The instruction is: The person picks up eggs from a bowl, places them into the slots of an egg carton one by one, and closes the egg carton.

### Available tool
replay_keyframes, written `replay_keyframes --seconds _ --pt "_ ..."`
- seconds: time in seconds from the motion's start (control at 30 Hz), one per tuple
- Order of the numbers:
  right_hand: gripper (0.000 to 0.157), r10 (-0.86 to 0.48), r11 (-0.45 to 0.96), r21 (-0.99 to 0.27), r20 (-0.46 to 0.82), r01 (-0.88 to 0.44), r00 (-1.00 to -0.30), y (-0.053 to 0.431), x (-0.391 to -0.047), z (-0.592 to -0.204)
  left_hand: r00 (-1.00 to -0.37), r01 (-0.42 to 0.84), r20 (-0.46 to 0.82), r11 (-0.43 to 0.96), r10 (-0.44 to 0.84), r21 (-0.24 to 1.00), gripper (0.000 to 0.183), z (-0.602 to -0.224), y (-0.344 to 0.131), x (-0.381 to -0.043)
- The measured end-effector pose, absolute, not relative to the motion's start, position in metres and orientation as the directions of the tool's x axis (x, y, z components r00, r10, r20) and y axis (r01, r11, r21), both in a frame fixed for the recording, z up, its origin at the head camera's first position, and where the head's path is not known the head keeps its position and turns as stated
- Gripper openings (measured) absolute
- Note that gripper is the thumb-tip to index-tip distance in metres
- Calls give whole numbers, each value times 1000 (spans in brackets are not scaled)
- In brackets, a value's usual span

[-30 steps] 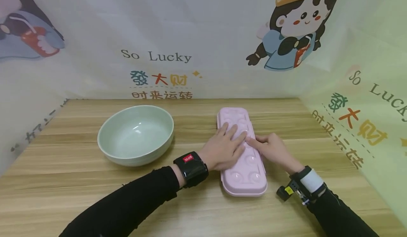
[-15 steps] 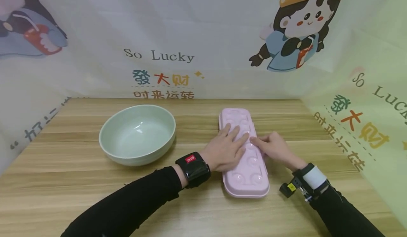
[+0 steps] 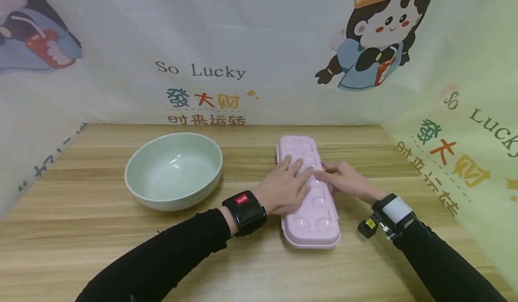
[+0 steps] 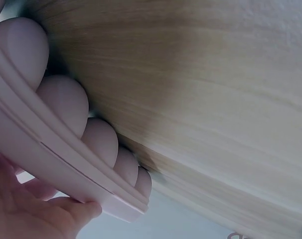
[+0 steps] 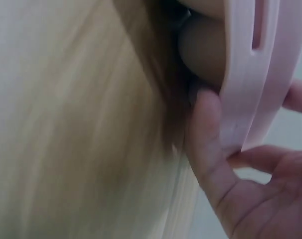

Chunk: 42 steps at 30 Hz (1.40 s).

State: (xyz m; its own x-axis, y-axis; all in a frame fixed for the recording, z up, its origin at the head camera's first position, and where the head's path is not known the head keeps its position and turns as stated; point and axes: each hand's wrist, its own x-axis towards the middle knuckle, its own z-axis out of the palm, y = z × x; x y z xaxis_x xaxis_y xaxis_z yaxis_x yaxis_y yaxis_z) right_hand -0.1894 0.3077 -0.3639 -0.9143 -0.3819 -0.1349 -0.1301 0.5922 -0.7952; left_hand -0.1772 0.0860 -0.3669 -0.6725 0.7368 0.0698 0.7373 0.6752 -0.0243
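Note:
A pink plastic egg box lies lengthwise on the wooden table, its lid down and round bumps showing on top. My left hand rests across the lid with the fingers spread and fairly straight. At the box's right edge, my right hand pinches the rim around mid-length, one digit on the lid side. The right wrist view shows another digit reaching under the rim beside the rounded cups. Along the other long side, a row of rounded cups appears in the left wrist view. The inside of the box is hidden.
To the left of the box stands a pale green bowl with nothing visible inside. A printed white cloth hangs behind the wooden table and along both sides.
The right hand's fingers have shifted slightly at the box's right edge. My left hand stays on the lid, and the box and bowl keep their places.

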Motion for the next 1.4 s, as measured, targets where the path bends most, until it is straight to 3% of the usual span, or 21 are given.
replay_keyframes --seconds 0.2,0.5,0.7,0.83,1.07,1.4 --pt "61 -426 561 -819 -162 -119 -890 312 -195 -364 -655 752 82 659 751 -32 55 -369 85 -178" --pt "56 -413 519 -850 -153 -94 -898 313 -189 -369 -689 725 46 689 723 21 56 -371 88 -172" --pt "35 -347 708 -681 -107 -186 -932 294 -171 -353 -694 718 70 696 716 0 54 -372 89 -171" --pt "42 -280 793 -587 -113 -164 -953 280 -159 -341 -705 706 83 708 704 -11 54 -371 88 -172" --pt "42 -197 786 -618 -204 -30 -959 269 -151 -333 -710 699 83 714 699 -31 54 -371 89 -174" --pt "38 -154 685 -728 -186 30 -970 269 -150 -343 -697 706 98 704 710 -75 54 -373 91 -173"
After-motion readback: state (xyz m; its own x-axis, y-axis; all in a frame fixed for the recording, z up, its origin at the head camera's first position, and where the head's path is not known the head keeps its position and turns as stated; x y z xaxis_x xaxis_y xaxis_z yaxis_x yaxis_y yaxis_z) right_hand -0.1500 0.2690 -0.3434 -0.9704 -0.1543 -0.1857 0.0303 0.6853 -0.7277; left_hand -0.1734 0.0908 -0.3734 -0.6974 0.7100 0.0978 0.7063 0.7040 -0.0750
